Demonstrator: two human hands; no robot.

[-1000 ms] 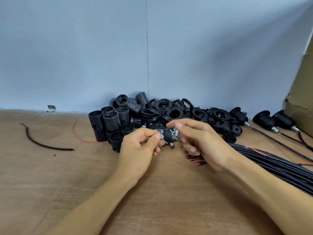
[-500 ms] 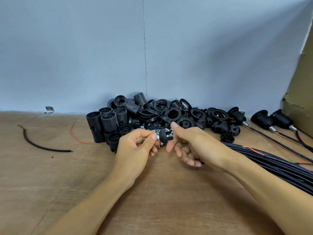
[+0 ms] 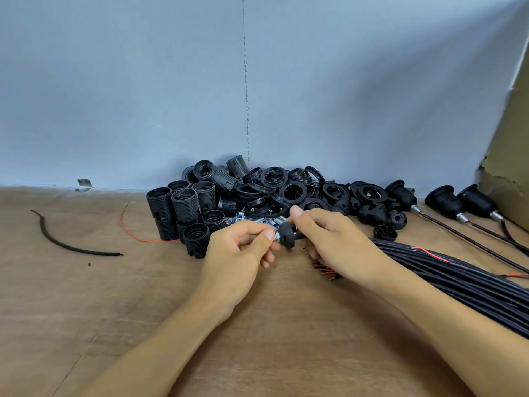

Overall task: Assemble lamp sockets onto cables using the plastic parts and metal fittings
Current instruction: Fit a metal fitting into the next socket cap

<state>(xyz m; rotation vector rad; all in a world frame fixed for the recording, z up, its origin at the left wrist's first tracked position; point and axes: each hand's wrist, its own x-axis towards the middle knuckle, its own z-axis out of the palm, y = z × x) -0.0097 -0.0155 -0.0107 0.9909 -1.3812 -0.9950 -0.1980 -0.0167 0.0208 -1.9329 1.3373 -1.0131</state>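
Status: one unit is in hand, at an early stage of assembly.

The left hand pinches a small metal fitting between thumb and forefinger. The right hand grasps a black dome-shaped socket cap with curled fingers, the forefinger lying over the top. Fitting and cap touch at the cap's narrow end, between the two hands and above the table; whether the fitting is fully seated cannot be told.

Done, as far as visible: three cable-mounted caps, each with a metal fitting at its neck, lie well to the right of the right hand. Whether they carry threaded bodies cannot be told, so they are judged part-built at least.

Left to do:
- The held cap has no cable through it yet; the cable bundle runs out from under the right forearm, with stripped red-and-black ends just below the right hand.
- Loose metal fittings lie just beyond both hands.
- Threaded socket bodies stand beyond the left hand.
- Retaining rings are heaped beyond both hands.
- Loose caps lie beyond the right hand.

Judgement: most of the stock is unassembled, so the task is near its start.
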